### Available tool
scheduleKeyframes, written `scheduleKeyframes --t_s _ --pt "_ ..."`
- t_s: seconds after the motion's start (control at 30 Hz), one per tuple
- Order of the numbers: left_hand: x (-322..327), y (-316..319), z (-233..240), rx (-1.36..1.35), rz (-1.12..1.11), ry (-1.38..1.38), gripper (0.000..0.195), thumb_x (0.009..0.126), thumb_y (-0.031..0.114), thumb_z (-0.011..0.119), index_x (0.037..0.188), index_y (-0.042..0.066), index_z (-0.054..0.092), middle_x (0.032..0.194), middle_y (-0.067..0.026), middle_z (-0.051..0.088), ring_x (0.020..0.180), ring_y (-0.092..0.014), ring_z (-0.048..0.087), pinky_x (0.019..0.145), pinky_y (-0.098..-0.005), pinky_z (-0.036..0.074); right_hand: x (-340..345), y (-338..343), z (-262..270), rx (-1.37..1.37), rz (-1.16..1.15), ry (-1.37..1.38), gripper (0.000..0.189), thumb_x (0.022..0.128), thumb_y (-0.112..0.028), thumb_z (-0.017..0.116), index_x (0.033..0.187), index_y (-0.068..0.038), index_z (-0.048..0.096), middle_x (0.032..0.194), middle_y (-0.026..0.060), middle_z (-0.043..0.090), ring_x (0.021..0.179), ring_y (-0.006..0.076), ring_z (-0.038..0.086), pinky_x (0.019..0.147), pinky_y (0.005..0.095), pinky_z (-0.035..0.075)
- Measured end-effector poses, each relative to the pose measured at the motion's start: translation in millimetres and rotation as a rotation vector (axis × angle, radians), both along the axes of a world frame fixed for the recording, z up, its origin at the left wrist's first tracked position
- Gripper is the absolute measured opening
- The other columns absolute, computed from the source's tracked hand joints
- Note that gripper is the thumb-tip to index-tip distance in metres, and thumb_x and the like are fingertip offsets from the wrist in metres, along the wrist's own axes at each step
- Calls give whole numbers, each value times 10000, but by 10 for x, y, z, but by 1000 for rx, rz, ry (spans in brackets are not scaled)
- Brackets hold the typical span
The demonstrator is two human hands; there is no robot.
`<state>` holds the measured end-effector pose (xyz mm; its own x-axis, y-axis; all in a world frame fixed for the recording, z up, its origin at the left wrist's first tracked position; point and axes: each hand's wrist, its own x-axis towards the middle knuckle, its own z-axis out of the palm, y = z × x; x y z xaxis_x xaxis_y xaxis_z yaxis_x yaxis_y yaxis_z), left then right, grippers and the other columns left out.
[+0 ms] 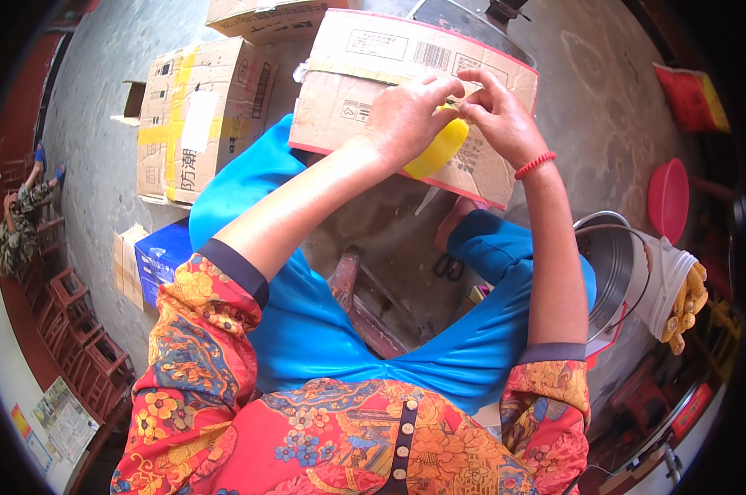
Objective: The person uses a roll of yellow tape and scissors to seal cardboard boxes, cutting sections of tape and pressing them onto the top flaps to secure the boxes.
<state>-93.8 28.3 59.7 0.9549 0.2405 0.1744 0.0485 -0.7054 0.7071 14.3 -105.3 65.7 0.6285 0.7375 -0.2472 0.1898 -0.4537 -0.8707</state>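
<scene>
My left hand (410, 117) reaches over a flat cardboard box (335, 93) with red edges, its thumb and fingers pinching the top of a soft yellow piece (438, 151). The piece hangs below that hand and partly behind it; its material is unclear. My right hand (503, 114), with a red beaded bracelet (535, 165) at the wrist, meets the left at the fingertips. Its thumb and index finger pinch the same upper end, where a small dark bit shows. The fingers hide most of the grip. Printed text and a barcode mark the cardboard under both hands.
Taped cardboard cartons (193, 120) and a blue box (162, 257) stand to the left. At right are a metal bucket (608, 272), a white bucket with corn cobs (685, 303) and a pink basin (668, 201). Black-handled scissors (449, 267) lie on the floor. A person (17, 223) sits far left.
</scene>
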Motion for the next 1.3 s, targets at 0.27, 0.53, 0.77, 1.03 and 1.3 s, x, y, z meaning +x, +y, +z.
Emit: scheduleKeyframes --t_s 0.27,0.53,0.77,1.03,1.3 --pt "-8 25 23 25 -36 20 139 814 155 644 945 115 618 906 -90 638 805 -286 631 697 -361 512 8 3 -27 -4 11 -11 343 826 -31 530 1169 -16 516 882 135 665 837 197 647 777 296 500" --pt "-9 5 21 -4 -28 -53 166 812 147 649 971 115 609 907 -92 637 809 -291 632 699 -365 513 -11 23 -10 -32 22 -17 344 829 -28 509 1173 -28 518 858 124 656 821 190 639 770 296 499" --pt "-28 16 35 51 -65 -11 139 815 140 646 945 110 605 893 -89 632 797 -282 635 693 -362 514 -13 31 -78 2 28 -32 360 820 -31 489 1179 -43 520 855 121 650 826 211 634 771 312 493" --pt "-11 18 14 19 -38 20 130 819 174 654 886 67 623 841 -104 634 779 -280 634 687 -355 508 -11 42 -111 -32 63 -88 335 828 -48 464 1154 -65 537 883 148 661 820 253 639 758 340 495" --pt "-23 46 -76 -69 45 65 174 839 205 642 877 37 619 806 -119 620 727 -266 606 658 -355 475 58 -3 -126 -47 14 -208 233 847 -104 505 1058 -96 604 915 158 671 818 283 653 747 360 510"
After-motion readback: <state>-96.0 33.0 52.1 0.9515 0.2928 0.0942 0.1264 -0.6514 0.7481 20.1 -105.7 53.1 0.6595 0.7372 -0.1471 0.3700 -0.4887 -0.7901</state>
